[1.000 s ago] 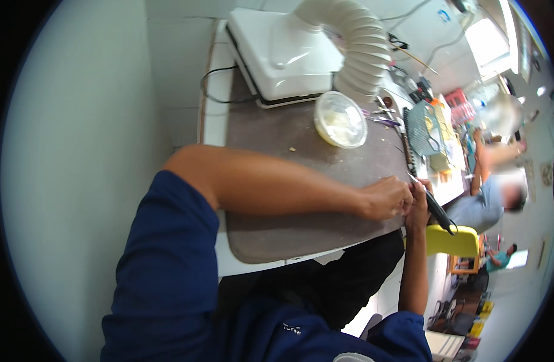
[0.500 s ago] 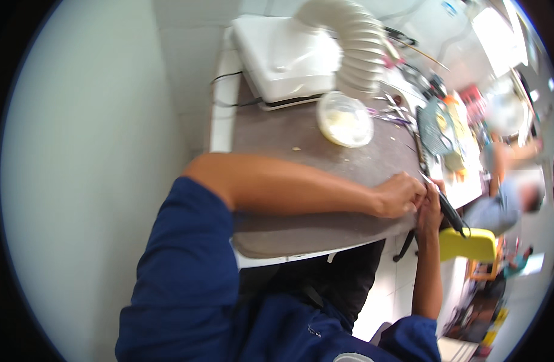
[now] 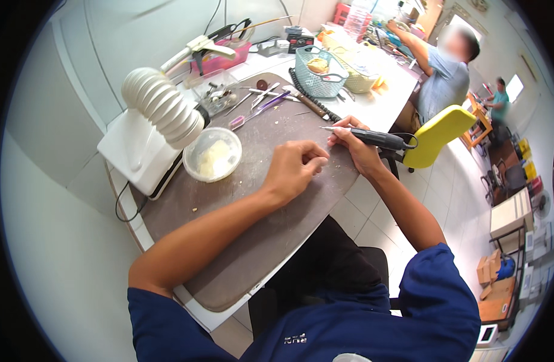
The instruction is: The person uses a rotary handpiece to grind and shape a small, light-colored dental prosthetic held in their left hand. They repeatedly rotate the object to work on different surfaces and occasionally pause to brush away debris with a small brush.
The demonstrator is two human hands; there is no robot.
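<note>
ok, right hand [image 3: 355,148] grips a black pen-like handpiece [image 3: 379,139] between thumb and fingers, tip pointing leftward, just beyond the left hand [image 3: 295,169]. left fingers curl in, thumb near index; can't tell if anything small is pinched. for good control, probably best to brace the left wrist on the brown mat [image 3: 253,244] and angle the tip off those fingertips. worktop [image 3: 196,312] edge runs close by the right hand, so little slack there; bowl [image 3: 230,145] sits left of the left hand, basket [image 3: 316,84] beyond both. more room seems mat-side, around the left forearm.
</note>
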